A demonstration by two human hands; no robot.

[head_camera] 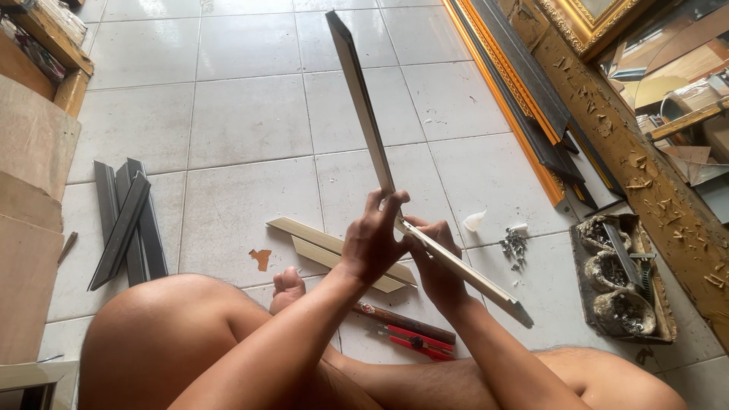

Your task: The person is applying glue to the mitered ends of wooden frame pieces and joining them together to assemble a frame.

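I sit on a tiled floor holding two frame moulding strips joined at a corner. My left hand (373, 235) grips the dark strip (358, 99) that rises up and away from me. My right hand (434, 262) holds the pale-edged strip (478, 282) that slants down to the right. Both hands meet at the corner joint. Two more pale mitred strips (319, 247) lie flat on the tiles just beyond my hands.
A red utility knife (414, 342) and a brown-handled tool (402, 321) lie by my legs. A pile of small nails (515, 247) and a tray of dirty bowls (624, 281) sit right. Dark strips (127, 224) lie left; gold and black frames (524, 91) lean far right.
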